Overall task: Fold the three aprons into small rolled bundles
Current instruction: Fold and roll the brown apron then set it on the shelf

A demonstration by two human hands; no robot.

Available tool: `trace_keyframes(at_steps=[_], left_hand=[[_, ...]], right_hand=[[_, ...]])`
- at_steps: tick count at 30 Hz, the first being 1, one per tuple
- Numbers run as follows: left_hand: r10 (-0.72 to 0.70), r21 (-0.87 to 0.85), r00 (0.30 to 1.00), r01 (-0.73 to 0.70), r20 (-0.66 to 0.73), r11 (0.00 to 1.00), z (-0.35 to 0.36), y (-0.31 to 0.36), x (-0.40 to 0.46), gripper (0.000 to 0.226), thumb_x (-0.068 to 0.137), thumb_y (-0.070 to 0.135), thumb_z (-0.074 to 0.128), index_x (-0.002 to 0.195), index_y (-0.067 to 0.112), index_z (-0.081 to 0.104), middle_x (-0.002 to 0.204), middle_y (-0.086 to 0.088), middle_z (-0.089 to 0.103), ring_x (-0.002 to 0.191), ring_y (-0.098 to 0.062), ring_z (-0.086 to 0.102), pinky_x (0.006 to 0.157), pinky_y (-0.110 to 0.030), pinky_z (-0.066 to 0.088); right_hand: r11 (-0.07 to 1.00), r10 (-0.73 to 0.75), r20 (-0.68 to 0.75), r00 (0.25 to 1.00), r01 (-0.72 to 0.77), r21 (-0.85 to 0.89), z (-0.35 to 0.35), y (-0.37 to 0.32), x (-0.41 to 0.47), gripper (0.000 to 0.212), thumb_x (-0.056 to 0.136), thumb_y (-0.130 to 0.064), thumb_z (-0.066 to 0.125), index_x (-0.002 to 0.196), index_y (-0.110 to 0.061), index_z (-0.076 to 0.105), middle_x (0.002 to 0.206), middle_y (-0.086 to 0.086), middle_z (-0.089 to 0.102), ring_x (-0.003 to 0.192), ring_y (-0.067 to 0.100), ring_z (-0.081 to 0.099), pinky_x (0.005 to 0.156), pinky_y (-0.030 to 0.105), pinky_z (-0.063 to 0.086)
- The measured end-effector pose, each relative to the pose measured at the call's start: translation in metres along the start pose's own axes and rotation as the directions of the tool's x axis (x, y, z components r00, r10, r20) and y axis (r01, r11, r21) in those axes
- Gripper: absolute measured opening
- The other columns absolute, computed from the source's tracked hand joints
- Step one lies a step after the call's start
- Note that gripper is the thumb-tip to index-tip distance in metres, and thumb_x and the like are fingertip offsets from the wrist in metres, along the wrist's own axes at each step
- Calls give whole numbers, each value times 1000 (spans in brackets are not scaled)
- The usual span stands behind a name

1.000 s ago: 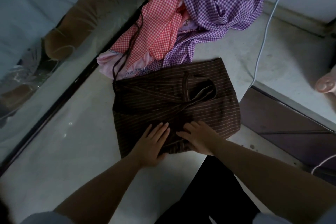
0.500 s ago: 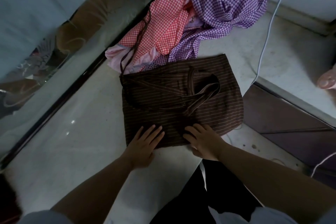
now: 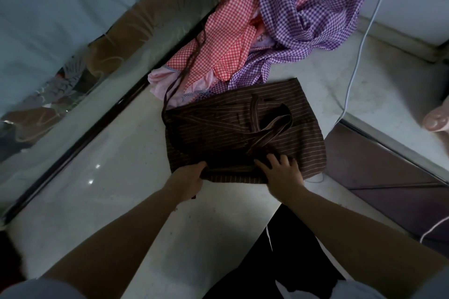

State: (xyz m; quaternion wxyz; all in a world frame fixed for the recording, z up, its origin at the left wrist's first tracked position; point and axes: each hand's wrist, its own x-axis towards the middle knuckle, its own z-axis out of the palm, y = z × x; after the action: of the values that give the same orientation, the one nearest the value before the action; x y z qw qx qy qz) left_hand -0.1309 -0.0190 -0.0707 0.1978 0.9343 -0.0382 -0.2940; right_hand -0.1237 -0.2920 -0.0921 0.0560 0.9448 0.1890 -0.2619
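The brown striped apron (image 3: 245,128) lay folded flat on the pale floor (image 3: 116,196), its strap (image 3: 272,126) looped across the upper face. The left hand (image 3: 188,182) gripped the near edge of the cloth at its left end, fingers curled under the fold and thumb on top, the hem lifted into a low ridge there. The right hand (image 3: 283,172) rested on the cloth just to the right of that grip, fingers spread and nearly straight, pressing the fabric down and holding nothing. Beyond the gripped edge the apron ran away to its far edge, which touched the red checked apron (image 3: 218,39) and the purple checked apron (image 3: 301,14), both heaped loosely. Left of the grip was bare floor up to a dark rail (image 3: 73,153). Right of the hands, the apron's right edge reached a dark step (image 3: 379,172), with a white cable (image 3: 359,51) hanging beyond it. Nearer than the grip lay open floor and the person's dark trousers (image 3: 286,257)
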Motion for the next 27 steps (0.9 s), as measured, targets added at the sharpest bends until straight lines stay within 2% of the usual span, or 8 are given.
trace_keyframes(at_steps=[3, 6, 8, 10, 13, 17, 20, 27], left_hand=[[-145, -89, 967, 167, 211, 982, -22, 4, 15, 42, 97, 8, 39, 138, 14, 44, 134, -14, 49, 118, -26, 48, 98, -28, 37], [-204, -29, 875, 241, 438, 970, -44, -2, 23, 44, 90, 5, 44, 132, 16, 50, 132, -11, 47, 118, -29, 46, 100, -32, 39], [-218, -52, 842, 278, 494, 959, -63, -15, 29, 47, 83, 3, 51, 128, 18, 53, 129, -6, 48, 117, -27, 47, 99, -35, 43], [-208, -93, 853, 284, 478, 954, -79, -32, 34, 35, 80, 1, 54, 110, 18, 60, 125, -9, 51, 112, -25, 51, 93, -33, 45], [-223, -74, 925, 257, 307, 964, -95, -55, 42, 24, 84, -1, 52, 93, 19, 60, 116, -14, 58, 105, -26, 55, 87, -31, 44], [-262, -99, 963, 255, -64, 962, -95, -75, 53, 30, 93, 1, 45, 115, 8, 63, 121, -13, 59, 115, -30, 54, 100, -37, 40], [-253, -5, 936, 260, -243, 966, -91, -81, 64, 37, 90, 4, 47, 123, 15, 60, 118, -15, 60, 109, -32, 54, 96, -42, 43], [-248, 142, 853, 346, -460, 927, -79, -76, 81, 32, 81, 2, 55, 110, 8, 66, 95, -18, 63, 89, -36, 57, 78, -40, 41]], right_hand=[[999, -25, 21, 999, 24, 38, -25, 16, 12, 49, 94, -16, 42, 141, -24, 34, 139, 6, 40, 121, 28, 45, 89, 38, 47], [998, -8, 276, 961, -8, 55, -55, 40, 33, 33, 94, -14, 42, 124, -13, 54, 123, 8, 58, 110, 27, 57, 87, 38, 49], [999, 9, 390, 921, -28, 44, -77, 57, 48, 31, 92, -13, 45, 120, -8, 58, 120, 11, 61, 104, 27, 59, 87, 35, 50], [996, 34, 304, 952, -58, 68, -98, 70, 61, 31, 91, -15, 47, 118, -12, 62, 117, 9, 62, 100, 26, 60, 87, 34, 50], [988, 76, 69, 995, -85, 127, -124, 81, 80, 35, 89, -19, 47, 121, -22, 60, 123, 6, 59, 111, 28, 56, 87, 36, 47], [981, 75, -96, 993, -56, 187, -129, 82, 102, 38, 95, -19, 38, 130, -18, 53, 133, 11, 51, 121, 30, 47, 99, 44, 43], [941, 140, -67, 988, -112, 318, -127, 79, 121, 40, 98, -19, 31, 136, -18, 45, 139, 12, 48, 124, 34, 46, 102, 50, 40], [934, 168, 62, 984, -179, 308, -126, 80, 150, 46, 100, -30, 26, 145, -28, 19, 134, 22, 48, 113, 40, 52, 93, 46, 44]])
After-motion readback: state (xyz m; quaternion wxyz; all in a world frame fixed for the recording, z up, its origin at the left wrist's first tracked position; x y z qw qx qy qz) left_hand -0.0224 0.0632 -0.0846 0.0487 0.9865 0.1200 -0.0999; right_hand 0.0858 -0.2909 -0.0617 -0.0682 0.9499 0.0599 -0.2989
